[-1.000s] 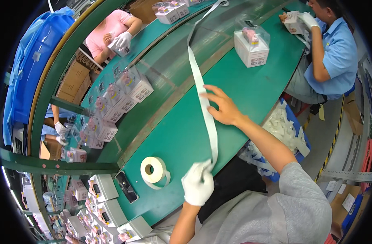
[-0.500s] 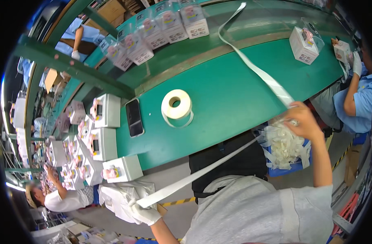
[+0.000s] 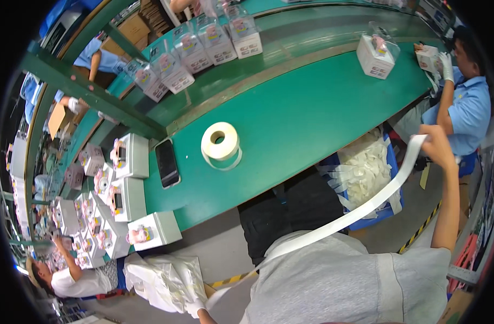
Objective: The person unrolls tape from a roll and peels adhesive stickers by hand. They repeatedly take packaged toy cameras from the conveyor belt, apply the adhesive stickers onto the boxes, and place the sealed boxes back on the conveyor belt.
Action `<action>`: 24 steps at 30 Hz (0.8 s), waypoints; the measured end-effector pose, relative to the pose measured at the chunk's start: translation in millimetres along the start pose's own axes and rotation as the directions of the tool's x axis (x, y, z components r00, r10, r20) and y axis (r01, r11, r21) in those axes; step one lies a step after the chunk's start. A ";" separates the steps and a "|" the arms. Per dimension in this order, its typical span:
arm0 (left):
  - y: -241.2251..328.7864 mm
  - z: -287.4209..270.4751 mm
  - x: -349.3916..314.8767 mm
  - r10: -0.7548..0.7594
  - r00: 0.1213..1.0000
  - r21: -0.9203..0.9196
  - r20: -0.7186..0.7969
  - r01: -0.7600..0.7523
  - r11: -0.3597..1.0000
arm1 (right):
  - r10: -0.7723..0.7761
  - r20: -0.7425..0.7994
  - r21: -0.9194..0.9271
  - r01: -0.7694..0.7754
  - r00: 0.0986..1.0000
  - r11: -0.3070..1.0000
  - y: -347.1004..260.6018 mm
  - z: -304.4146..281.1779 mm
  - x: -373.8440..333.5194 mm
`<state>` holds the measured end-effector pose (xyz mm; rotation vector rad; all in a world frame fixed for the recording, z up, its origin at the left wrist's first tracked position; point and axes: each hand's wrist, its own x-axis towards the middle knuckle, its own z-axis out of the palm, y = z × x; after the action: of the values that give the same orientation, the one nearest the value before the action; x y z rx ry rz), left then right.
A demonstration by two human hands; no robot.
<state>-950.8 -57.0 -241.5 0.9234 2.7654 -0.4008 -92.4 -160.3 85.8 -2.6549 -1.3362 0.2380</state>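
A long white strip (image 3: 355, 213) runs in a curve across my lap. Its upper end is pinched in my right hand (image 3: 438, 147), which is bare and raised at the right, out past the bench edge. Low on the left, my gloved left hand (image 3: 194, 308) is closed where the strip's other end meets it, beside a crumpled white plastic bag (image 3: 163, 275); its fingers show only in part. On the green bench stands a roll of cream-coloured labels or tape (image 3: 220, 141). Below the bench edge, a blue bin (image 3: 393, 162) is heaped with used backing strips (image 3: 366, 170).
A phone (image 3: 167, 163) lies on the green bench (image 3: 290, 124). White boxes with pink toys (image 3: 158, 229) crowd the left end. Clear-topped boxes (image 3: 220, 46) line the back ledge; another box (image 3: 375, 56) stands at far right, near a gloved co-worker (image 3: 458, 102). A green post (image 3: 95, 92) rises at left.
My right hand has moved right and up, away from the bin. The strip that lay over the bench has left it and now arcs over my lap. My left hand has dropped lower.
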 end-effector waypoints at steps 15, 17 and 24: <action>319.3 -210.6 -344.7 0.999 -0.046 -0.965 -0.010 -0.260 -0.022 | -0.816 0.452 0.300 0.800 0.361 0.520 -291.7 47.7 64.8; 326.9 -220.9 -312.5 0.994 -0.079 -0.954 0.069 -0.296 0.043 | -0.771 0.540 0.420 0.685 0.339 0.595 -267.0 34.6 96.1; 342.7 -205.2 -202.3 1.000 -0.014 -0.966 0.000 -0.259 -0.004 | -0.737 0.516 0.747 0.192 0.436 0.636 -207.6 13.3 139.4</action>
<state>-603.4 158.4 -58.9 1.3544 0.8097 0.5519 -175.1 75.1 107.2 -1.4526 -1.7810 1.6239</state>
